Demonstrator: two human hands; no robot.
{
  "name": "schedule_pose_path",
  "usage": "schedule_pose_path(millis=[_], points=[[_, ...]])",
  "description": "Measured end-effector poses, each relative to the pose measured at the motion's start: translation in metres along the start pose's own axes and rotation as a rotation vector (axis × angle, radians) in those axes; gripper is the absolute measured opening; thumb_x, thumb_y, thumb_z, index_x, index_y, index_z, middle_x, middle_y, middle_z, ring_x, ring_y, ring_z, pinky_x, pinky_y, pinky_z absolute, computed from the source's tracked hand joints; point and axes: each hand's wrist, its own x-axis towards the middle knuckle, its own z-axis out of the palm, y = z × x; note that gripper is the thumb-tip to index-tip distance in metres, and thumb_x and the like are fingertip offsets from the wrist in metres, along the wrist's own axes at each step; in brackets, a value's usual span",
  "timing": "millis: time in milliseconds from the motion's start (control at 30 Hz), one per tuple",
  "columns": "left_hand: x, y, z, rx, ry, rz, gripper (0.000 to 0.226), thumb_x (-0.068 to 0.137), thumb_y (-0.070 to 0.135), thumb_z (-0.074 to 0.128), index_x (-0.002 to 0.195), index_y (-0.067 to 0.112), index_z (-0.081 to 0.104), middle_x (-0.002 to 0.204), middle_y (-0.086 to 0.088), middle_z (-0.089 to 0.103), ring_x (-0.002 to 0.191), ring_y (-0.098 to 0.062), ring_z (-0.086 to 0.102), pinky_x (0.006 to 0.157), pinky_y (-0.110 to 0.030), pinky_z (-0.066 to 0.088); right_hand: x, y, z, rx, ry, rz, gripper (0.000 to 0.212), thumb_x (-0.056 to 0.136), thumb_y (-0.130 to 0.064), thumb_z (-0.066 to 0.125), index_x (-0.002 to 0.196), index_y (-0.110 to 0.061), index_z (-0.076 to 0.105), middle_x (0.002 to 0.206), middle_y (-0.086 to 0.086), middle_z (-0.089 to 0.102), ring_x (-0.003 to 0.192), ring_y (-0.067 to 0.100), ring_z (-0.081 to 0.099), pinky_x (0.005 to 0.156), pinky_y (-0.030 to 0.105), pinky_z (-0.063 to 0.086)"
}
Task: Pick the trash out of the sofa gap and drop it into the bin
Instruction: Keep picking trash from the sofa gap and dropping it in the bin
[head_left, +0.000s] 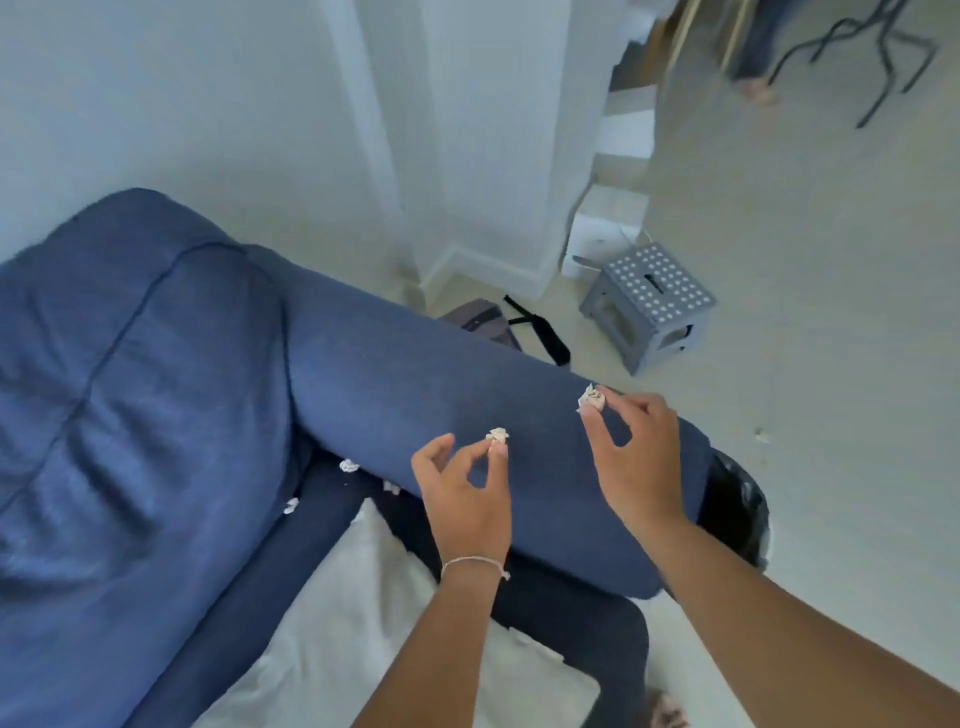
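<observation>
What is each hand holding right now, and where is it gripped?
The left hand pinches a small crumpled paper wad at its fingertips. The right hand pinches another paper scrap the same way, above the sofa arm.

Just right of the right grip (631, 452), we saw the bin (737, 514) mostly hidden behind the sofa arm (467, 395). Scraps (349, 465) left of the left grip (462, 488) were too small to identify.

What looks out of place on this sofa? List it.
Small white paper scraps lie loose in the gap between the seat cushion and the armrest. Another scrap sits lower on the seat edge. Nothing looks damaged or spilled.
</observation>
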Motion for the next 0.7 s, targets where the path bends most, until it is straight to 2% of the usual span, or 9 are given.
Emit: schedule_pose_path(millis=[67, 133, 233, 300, 333, 433, 500, 600, 700], points=[[-0.011, 0.013, 0.034, 0.016, -0.092, 0.066, 0.008, 0.089, 0.038, 0.07, 0.082, 0.04, 0.072, 0.122, 0.015, 0.042, 0.12, 0.01, 0.041, 0.083, 0.008, 0.028, 0.009, 0.031, -0.042, -0.065, 0.076, 0.096, 0.024, 0.101, -0.045, 0.053, 0.109, -0.033, 0.071, 0.097, -0.011, 0.051, 0.106, 0.016, 0.048, 0.085, 0.021, 0.034], [-0.022, 0.025, 0.067, 0.024, -0.186, 0.116, 0.007, 0.089, 0.04, 0.07, 0.083, 0.039, 0.074, 0.122, 0.021, 0.041, 0.122, 0.011, 0.04, 0.084, 0.005, 0.033, 0.013, 0.063, -0.078, -0.092, 0.139, 0.196, 0.026, 0.102, -0.042, 0.049, 0.105, -0.027, 0.07, 0.095, -0.01, 0.054, 0.105, 0.021, 0.05, 0.082, 0.025, 0.037], [-0.038, 0.035, 0.117, 0.031, -0.302, 0.18, 0.006, 0.089, 0.041, 0.07, 0.084, 0.042, 0.073, 0.122, 0.025, 0.04, 0.123, 0.012, 0.039, 0.083, 0.005, 0.033, 0.013, 0.109, -0.118, -0.17, 0.187, 0.331, 0.039, 0.103, -0.036, 0.051, 0.13, -0.013, 0.066, 0.112, 0.005, 0.063, 0.112, 0.022, 0.051, 0.094, 0.03, 0.039], [-0.048, 0.04, 0.148, 0.06, -0.376, 0.234, 0.005, 0.089, 0.04, 0.07, 0.088, 0.037, 0.074, 0.121, 0.025, 0.039, 0.122, 0.013, 0.039, 0.084, 0.006, 0.033, 0.012, 0.134, -0.137, -0.186, 0.181, 0.399, 0.044, 0.103, -0.036, 0.052, 0.139, -0.012, 0.062, 0.118, 0.007, 0.063, 0.119, 0.025, 0.052, 0.099, 0.033, 0.043], [-0.052, 0.041, 0.162, 0.087, -0.407, 0.271, 0.008, 0.089, 0.04, 0.069, 0.091, 0.034, 0.074, 0.121, 0.023, 0.04, 0.12, 0.015, 0.039, 0.085, 0.006, 0.032, 0.01, 0.146, -0.144, -0.19, 0.173, 0.417, 0.044, 0.103, -0.037, 0.051, 0.137, -0.012, 0.063, 0.116, 0.008, 0.064, 0.118, 0.027, 0.053, 0.101, 0.037, 0.046], [-0.063, 0.041, 0.197, 0.205, -0.51, 0.39, 0.016, 0.09, 0.04, 0.068, 0.095, 0.027, 0.075, 0.12, 0.016, 0.041, 0.111, 0.019, 0.04, 0.086, 0.004, 0.032, 0.006, 0.173, -0.157, -0.28, 0.081, 0.424, 0.038, 0.102, -0.041, 0.048, 0.113, -0.013, 0.071, 0.103, 0.008, 0.065, 0.107, 0.03, 0.054, 0.091, 0.043, 0.05], [-0.069, 0.039, 0.214, 0.291, -0.6, 0.467, 0.014, 0.091, 0.038, 0.068, 0.097, 0.028, 0.075, 0.123, 0.012, 0.043, 0.108, 0.008, 0.047, 0.089, -0.006, 0.038, 0.003, 0.187, -0.162, -0.353, -0.01, 0.457, 0.034, 0.1, -0.037, 0.055, 0.123, -0.015, 0.067, 0.11, 0.007, 0.066, 0.111, 0.028, 0.051, 0.094, 0.042, 0.049], [-0.071, 0.032, 0.235, 0.443, -0.685, 0.653, 0.01, 0.09, 0.033, 0.069, 0.096, 0.03, 0.076, 0.124, 0.002, 0.051, 0.102, -0.019, 0.054, 0.091, -0.029, 0.047, 0.005, 0.204, -0.17, -0.34, -0.045, 0.502, 0.037, 0.097, -0.03, 0.058, 0.131, -0.015, 0.066, 0.114, 0.004, 0.064, 0.113, 0.025, 0.05, 0.097, 0.04, 0.047], [-0.069, 0.024, 0.253, 0.576, -0.741, 0.792, 0.011, 0.088, 0.03, 0.071, 0.097, 0.031, 0.078, 0.122, -0.001, 0.059, 0.105, -0.025, 0.058, 0.096, -0.039, 0.047, 0.01, 0.215, -0.18, -0.274, -0.008, 0.517, 0.039, 0.096, -0.026, 0.06, 0.134, -0.022, 0.066, 0.107, 0.001, 0.061, 0.109, 0.022, 0.05, 0.096, 0.041, 0.048]])
